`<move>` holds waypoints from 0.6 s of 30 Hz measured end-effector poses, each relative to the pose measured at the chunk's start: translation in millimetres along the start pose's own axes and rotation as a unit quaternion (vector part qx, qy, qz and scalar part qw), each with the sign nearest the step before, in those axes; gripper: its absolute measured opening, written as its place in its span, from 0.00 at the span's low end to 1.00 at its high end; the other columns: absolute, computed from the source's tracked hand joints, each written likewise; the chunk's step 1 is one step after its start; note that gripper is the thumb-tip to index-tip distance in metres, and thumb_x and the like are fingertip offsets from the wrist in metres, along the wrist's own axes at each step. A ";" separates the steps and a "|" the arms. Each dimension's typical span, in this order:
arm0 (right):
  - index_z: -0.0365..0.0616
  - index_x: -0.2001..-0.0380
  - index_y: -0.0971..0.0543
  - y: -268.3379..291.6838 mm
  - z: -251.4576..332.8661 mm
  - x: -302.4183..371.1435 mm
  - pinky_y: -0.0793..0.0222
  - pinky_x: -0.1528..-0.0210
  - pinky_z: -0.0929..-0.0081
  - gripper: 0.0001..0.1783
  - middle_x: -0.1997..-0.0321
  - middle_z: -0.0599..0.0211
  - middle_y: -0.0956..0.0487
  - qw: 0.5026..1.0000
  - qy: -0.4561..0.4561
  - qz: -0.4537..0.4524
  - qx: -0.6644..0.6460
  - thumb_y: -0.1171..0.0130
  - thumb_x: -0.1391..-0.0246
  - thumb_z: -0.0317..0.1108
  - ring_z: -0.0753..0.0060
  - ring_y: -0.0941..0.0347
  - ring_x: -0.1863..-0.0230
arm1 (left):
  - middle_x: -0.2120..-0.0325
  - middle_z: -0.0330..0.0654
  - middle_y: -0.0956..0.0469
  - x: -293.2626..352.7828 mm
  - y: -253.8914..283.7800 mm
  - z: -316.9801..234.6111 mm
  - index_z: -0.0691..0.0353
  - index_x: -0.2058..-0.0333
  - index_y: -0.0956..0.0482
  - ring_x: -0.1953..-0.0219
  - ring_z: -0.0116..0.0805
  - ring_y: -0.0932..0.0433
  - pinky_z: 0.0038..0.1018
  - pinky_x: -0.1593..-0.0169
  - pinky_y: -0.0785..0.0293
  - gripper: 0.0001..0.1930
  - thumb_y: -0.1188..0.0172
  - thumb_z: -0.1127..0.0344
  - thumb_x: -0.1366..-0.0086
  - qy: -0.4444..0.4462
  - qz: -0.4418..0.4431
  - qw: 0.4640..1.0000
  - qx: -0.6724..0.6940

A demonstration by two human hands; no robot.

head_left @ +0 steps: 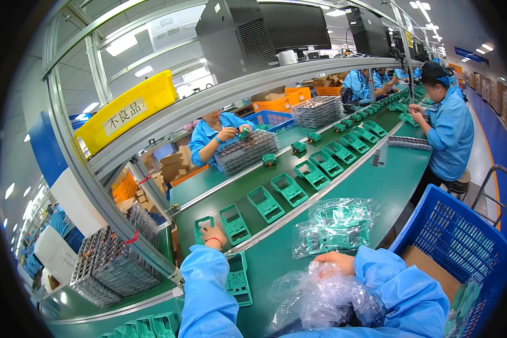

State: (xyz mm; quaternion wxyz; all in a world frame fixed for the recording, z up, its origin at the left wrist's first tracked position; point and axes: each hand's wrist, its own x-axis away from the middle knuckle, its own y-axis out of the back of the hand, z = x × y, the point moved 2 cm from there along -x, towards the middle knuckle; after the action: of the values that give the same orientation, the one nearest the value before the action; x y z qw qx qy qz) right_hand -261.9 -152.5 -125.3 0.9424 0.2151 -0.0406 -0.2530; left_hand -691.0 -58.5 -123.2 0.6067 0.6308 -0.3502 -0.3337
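My left hand (213,235) reaches over the belt, fingers curled on the near part of a green plastic housing (200,223), the leftmost in a row. Beside it lies another green housing (235,224). A further housing (239,281) rests on the near worktop by my left forearm. My right hand (335,263) is closed on crumpled clear plastic bags (327,296) close to my body; its fingertips are partly hidden by the film. Just beyond that hand, bagged green housings (339,222) lie on the worktop.
A blue crate (456,242) stands at my right. Stacked clear trays (110,265) sit left, behind a metal post. A yellow bin (127,112) hangs on the overhead rail. One co-worker (217,135) works across the belt, another (450,121) farther along at right.
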 end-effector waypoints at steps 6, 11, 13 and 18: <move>0.41 0.53 0.29 -1.9 6.3 -6.1 0.36 0.50 0.72 0.22 0.57 0.64 0.24 1.000 0.001 0.025 -0.004 0.40 0.52 0.35 0.74 0.30 0.55 | 0.58 0.51 0.24 -16.0 -19.8 63.1 0.66 0.60 0.22 0.55 0.43 0.25 0.32 0.51 0.29 0.29 0.33 0.50 0.57 -0.037 0.125 0.986 -0.103; 0.41 0.53 0.29 -0.7 -3.8 -4.2 0.36 0.50 0.71 0.22 0.57 0.64 0.24 0.999 -0.025 0.021 -0.026 0.40 0.52 0.36 0.74 0.30 0.54 | 0.55 0.52 0.26 -4.2 -11.1 43.0 0.67 0.57 0.24 0.53 0.45 0.26 0.33 0.51 0.29 0.35 0.32 0.45 0.58 -0.023 0.094 0.990 -0.101; 0.40 0.53 0.29 -1.5 -3.8 -5.1 0.37 0.50 0.70 0.22 0.57 0.63 0.24 1.000 -0.022 0.015 -0.013 0.40 0.52 0.36 0.72 0.30 0.54 | 0.55 0.52 0.26 -3.6 -8.0 40.0 0.68 0.56 0.24 0.54 0.47 0.26 0.33 0.51 0.29 0.35 0.32 0.45 0.57 -0.026 0.098 0.987 -0.128; 0.39 0.54 0.28 -1.4 -6.0 -6.2 0.36 0.51 0.70 0.22 0.57 0.60 0.24 0.999 0.021 0.014 0.026 0.40 0.53 0.36 0.70 0.29 0.55 | 0.56 0.52 0.25 4.1 1.9 31.8 0.65 0.56 0.24 0.53 0.46 0.26 0.33 0.51 0.29 0.33 0.36 0.44 0.53 -0.025 0.076 0.994 -0.074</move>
State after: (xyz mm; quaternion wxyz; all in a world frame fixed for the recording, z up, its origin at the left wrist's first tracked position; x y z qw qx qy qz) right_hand -266.8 -148.2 -131.1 0.9404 0.2445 -0.0300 -0.2342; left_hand -715.8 -78.9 -122.6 0.6664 0.5469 -0.3866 -0.3275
